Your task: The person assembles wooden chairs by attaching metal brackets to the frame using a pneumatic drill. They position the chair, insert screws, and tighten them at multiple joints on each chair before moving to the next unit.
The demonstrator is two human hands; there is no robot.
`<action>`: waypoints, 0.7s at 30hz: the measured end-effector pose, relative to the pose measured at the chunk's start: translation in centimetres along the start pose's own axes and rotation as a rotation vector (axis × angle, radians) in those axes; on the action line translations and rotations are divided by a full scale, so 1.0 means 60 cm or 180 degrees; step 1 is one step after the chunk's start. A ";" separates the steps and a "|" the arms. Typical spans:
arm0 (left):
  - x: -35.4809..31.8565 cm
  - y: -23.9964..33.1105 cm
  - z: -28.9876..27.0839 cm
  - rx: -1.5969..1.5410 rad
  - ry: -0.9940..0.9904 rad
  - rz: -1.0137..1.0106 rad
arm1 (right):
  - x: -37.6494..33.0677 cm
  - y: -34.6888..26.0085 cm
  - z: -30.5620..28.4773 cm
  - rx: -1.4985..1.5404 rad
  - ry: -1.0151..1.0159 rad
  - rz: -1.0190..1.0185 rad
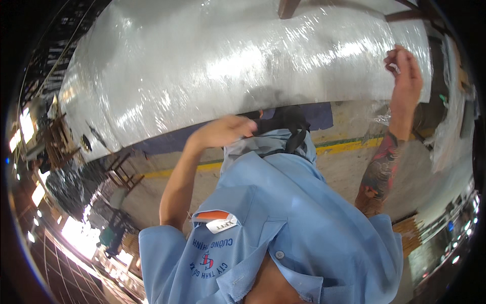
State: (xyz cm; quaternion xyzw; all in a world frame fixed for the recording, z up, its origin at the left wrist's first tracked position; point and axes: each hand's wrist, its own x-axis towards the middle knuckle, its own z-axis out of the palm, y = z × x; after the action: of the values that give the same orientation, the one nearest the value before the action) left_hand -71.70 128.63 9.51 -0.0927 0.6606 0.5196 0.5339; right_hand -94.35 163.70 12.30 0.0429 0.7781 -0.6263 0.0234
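Plastic sheeting (167, 66) spread broad, one hand out over its right end

Glossy and wrinkled, the sheeting lies in front of the person, its near edge running just beyond the waist; what carries it is hidden beneath. Presumably it is spread flat so that its breadth lies open to both arms.

The right hand (405, 68) is out over the right end, the arm stretched long, likely because that end sits so far to the side. Its fingers are bent and fairly narrow, with nothing visible between them; film this thin could escape notice, so I cannot tell whether they pinch any.

The left hand (225, 130) is close to the waist, elbow bent, near a black strap (293, 119). Its fingers lie close together, and blur hides whether they grip anything.

A wooden leg (287, 7) shows against the sheeting's far part; if it rests there, its weight may help keep the film flat. Dark blue cloth (321, 116) shows past the near edge, perhaps an underlay.
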 end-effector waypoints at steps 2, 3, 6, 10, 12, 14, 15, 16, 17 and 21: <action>-0.033 -0.020 -0.034 -0.0366 0.1582 0.0727 | 0.047 -0.048 0.019 0.0764 0.0013 0.0126; -0.044 -0.030 -0.045 -0.0290 0.2540 0.0937 | 0.077 -0.066 0.035 0.1358 -0.0065 0.0357; -0.086 -0.002 -0.071 -0.2065 0.4116 0.0501 | 0.135 -0.177 0.128 0.2329 0.0221 0.1164; -0.130 0.049 -0.097 -0.2221 0.3945 0.1374 | 0.304 -0.154 0.179 0.2587 0.0315 0.0817; -0.137 0.083 -0.106 -0.1972 0.3721 0.1668 | 0.362 -0.099 0.160 0.0955 0.0722 -0.0318; -0.141 0.136 -0.119 -0.1803 0.3780 0.1761 | 0.344 -0.100 0.160 0.0756 0.1091 -0.0342; -0.139 0.170 -0.127 -0.1715 0.3769 0.1900 | 0.325 -0.106 0.166 0.0999 0.1240 -0.0040; -0.138 0.196 -0.136 -0.1434 0.3884 0.2018 | 0.301 -0.114 0.178 0.1234 0.1339 0.0291; -0.135 0.230 -0.145 -0.1168 0.3972 0.2159 | 0.274 -0.124 0.184 0.1441 0.1457 0.0530; -0.157 0.363 -0.206 -0.0038 0.4313 0.3183 | 0.157 -0.121 0.191 0.2646 0.1358 0.0640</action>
State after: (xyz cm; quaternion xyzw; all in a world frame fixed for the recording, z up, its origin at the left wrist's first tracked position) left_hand -90.09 124.47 28.49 -0.0838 0.7987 0.5304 -0.2717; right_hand -104.60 151.33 16.07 0.2512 0.4411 -0.8563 -0.0955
